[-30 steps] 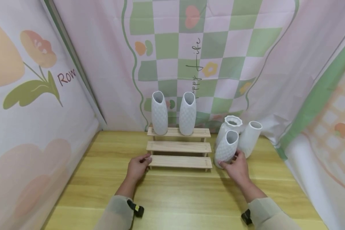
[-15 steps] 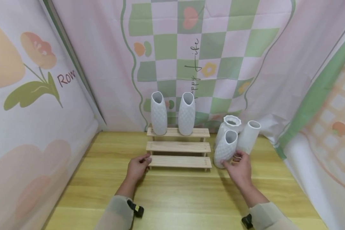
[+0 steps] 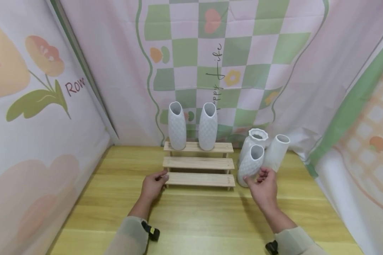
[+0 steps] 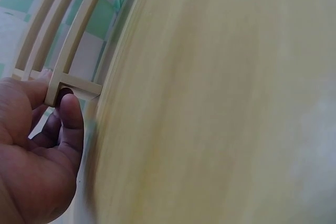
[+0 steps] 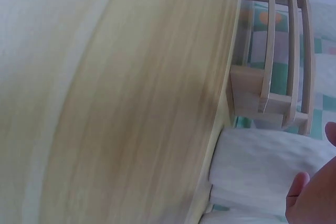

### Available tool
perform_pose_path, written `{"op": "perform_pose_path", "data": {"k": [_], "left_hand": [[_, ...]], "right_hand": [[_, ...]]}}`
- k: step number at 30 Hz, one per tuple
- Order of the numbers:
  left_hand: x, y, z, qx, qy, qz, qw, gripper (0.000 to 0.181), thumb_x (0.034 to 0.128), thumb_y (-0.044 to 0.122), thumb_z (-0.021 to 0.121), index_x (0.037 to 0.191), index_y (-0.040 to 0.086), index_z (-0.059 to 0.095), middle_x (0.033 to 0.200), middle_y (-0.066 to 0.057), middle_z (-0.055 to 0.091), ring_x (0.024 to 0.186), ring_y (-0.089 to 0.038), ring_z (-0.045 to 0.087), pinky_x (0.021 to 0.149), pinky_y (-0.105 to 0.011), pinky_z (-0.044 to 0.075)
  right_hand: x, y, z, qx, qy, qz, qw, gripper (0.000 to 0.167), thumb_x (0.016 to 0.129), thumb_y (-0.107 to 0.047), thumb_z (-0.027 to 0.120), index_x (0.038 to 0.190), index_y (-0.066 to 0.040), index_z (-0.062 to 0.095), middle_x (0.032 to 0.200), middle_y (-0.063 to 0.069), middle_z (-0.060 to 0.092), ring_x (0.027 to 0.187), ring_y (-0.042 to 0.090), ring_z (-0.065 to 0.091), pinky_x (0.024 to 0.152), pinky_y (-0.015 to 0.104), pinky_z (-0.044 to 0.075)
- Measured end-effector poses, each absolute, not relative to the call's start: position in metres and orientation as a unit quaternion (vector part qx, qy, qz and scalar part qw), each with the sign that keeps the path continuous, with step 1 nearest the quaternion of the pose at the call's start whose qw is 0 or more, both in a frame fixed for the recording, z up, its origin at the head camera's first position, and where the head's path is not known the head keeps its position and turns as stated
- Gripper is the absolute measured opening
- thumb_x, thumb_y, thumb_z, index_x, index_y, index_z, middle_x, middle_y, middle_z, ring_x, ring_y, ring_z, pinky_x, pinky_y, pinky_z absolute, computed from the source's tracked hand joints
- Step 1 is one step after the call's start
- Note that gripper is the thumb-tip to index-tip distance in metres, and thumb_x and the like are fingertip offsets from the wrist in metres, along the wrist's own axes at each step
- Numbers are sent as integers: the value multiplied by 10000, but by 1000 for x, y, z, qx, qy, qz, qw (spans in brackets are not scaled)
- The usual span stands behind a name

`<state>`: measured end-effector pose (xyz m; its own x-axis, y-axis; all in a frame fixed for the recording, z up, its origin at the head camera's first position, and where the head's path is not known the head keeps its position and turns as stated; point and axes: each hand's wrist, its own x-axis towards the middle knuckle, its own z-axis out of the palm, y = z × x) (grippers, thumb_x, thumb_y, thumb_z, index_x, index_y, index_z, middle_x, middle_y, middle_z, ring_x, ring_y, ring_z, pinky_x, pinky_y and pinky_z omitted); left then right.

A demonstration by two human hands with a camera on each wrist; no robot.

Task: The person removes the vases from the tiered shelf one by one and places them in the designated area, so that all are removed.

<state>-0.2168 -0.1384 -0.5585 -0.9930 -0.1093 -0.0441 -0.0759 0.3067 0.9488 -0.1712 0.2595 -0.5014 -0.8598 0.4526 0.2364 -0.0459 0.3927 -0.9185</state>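
Observation:
My left hand point(image 3: 153, 185) holds the left end of the lowest board of a three-tier wooden display stand point(image 3: 199, 179); the left wrist view shows thumb and fingers point(image 4: 72, 116) curled round that end. My right hand point(image 3: 264, 189) is beside a white diamond-textured vase point(image 3: 249, 169) standing on the table, its thumb overlapping the vase's lower side. In the right wrist view thumb and finger are spread beside the vase point(image 5: 262, 158); contact cannot be made out. Two matching vases, a left one point(image 3: 177, 129) and a right one point(image 3: 208, 129), stand on the top board.
Behind the diamond-textured vase stand a white vase with a scalloped rim point(image 3: 257, 134) and a smooth white vase point(image 3: 277, 152). The wooden table point(image 3: 191, 219) meets a checkered curtain point(image 3: 185, 51) at the back and printed cloth at both sides.
My right hand's fingers have loosened and drawn slightly right, off the front vase. The left hand and the vases stay in place.

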Motion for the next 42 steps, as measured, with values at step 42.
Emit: {"op": "perform_pose_path", "data": {"k": [42], "left_hand": [[-218,-138,-560,62,-809,-585,14,330,962,324,765,1254,169,755,963,-44,728,726,-178,672,643,-318,584]], "right_hand": [[-178,198,-476,1,-800,560,216,669,824,-71,883,1356,37,492,1237,216,590,1054,259,617,896,346,568]]}}
